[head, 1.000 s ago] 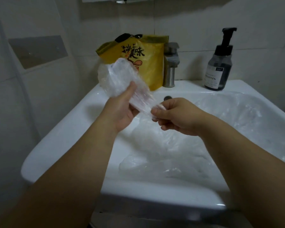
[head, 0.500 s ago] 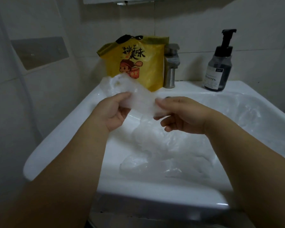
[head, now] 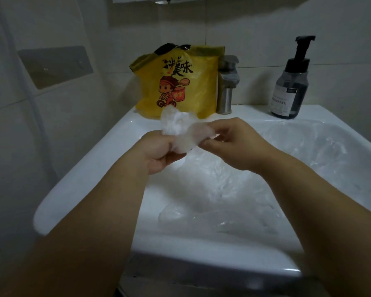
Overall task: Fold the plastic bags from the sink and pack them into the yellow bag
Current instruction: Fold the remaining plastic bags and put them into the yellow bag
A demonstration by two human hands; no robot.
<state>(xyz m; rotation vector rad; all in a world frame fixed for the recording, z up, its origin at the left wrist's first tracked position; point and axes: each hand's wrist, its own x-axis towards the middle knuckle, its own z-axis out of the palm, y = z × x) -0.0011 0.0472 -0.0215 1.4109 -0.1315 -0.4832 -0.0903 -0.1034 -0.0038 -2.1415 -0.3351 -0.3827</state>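
Folding one clear plastic bag [head: 181, 130] in mid-air above the sink [head: 84, 181], toward its back-left part. Left hand [head: 159, 153] curled round the near end, bunching it; right hand [head: 234, 144] pinching the far end, probably to keep the film taut for the next fold, though exact finger contact is blurred. Held clear of the basin so as not to snag the loose bags [head: 223, 189] lying crumpled inside the sink. Yellow bag [head: 180, 82] upright on the sink's back ledge, handy for packing. Tap [head: 227, 86] mid-ledge; pump bottle [head: 291, 82] at the sink's back-right corner. Early in the task, judging by the pile left
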